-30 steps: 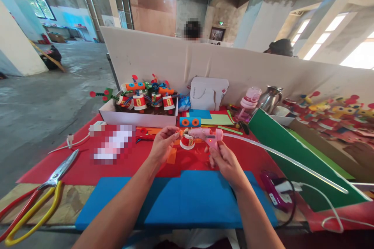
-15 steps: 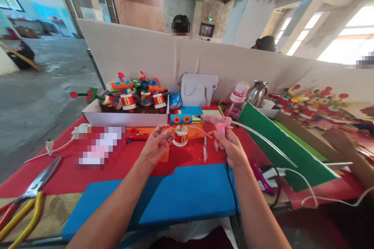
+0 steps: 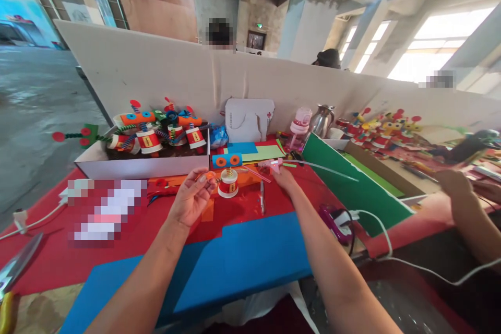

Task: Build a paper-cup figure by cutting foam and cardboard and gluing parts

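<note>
My left hand (image 3: pixel 191 197) pinches a small orange piece (image 3: pixel 210 176), partly hidden by the fingers. Just right of it stands a toy figure made of a red and white paper cup (image 3: pixel 228 186), a coiled spring neck and a blue roll head (image 3: pixel 227 160) with orange round eyes. My right hand (image 3: pixel 284 176) reaches farther out over the table and is closed around a pink hot glue gun (image 3: pixel 273 165) with a small red light. A long clear glue stick (image 3: pixel 321 167) sticks out of its back. A thin pink straw-like strip (image 3: pixel 256 173) lies between figure and gun.
A white box (image 3: pixel 144 166) of finished cup figures stands at left. A green board (image 3: pixel 352 185) leans at right, near a purple power socket (image 3: pixel 335 223). Large shears (image 3: pixel 19 263) lie front left; a pen (image 3: pixel 262 198) lies mid-table. Another person's hand (image 3: pixel 450 182) is far right.
My right hand has moved forward and lower with the glue gun, away from my body. The left hand still pinches the orange piece. The view has turned to the right.
</note>
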`<state>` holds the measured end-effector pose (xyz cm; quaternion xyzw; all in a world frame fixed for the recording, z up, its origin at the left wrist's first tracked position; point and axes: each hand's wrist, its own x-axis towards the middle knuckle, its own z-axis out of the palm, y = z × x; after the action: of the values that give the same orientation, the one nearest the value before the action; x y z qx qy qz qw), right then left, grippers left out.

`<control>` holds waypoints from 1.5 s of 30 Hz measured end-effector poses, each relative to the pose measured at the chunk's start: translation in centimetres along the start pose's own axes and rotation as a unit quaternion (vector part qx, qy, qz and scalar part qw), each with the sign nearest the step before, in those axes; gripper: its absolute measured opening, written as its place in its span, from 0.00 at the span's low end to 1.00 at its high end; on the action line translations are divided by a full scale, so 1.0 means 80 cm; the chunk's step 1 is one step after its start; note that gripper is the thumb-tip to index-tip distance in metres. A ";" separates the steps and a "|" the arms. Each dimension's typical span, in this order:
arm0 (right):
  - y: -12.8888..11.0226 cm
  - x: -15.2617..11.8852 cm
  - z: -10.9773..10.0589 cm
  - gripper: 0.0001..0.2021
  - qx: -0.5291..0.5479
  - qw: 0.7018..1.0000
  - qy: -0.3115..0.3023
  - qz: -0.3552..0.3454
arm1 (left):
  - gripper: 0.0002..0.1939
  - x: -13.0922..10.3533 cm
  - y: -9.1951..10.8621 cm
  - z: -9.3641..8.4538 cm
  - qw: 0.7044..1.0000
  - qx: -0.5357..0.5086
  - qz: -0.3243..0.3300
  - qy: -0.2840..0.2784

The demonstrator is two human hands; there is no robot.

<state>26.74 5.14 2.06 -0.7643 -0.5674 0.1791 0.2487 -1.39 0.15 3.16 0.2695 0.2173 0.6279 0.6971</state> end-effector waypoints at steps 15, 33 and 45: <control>-0.066 0.000 0.024 0.18 0.268 0.940 0.201 -0.069 | 0.17 0.000 0.002 -0.003 1.000 0.028 0.007 0.006; -0.097 -0.023 0.080 0.23 0.516 0.839 0.109 -0.135 | 0.18 -0.001 0.002 -0.002 0.999 0.045 0.009 0.026; -0.104 -0.036 0.071 0.23 0.512 0.843 0.014 -0.164 | 0.17 0.001 -0.006 0.002 1.000 0.008 0.008 0.005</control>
<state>16.25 5.30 2.29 -0.4258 -0.5087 0.3902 0.6385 -0.92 0.15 2.94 0.2735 0.2240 0.6327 0.6890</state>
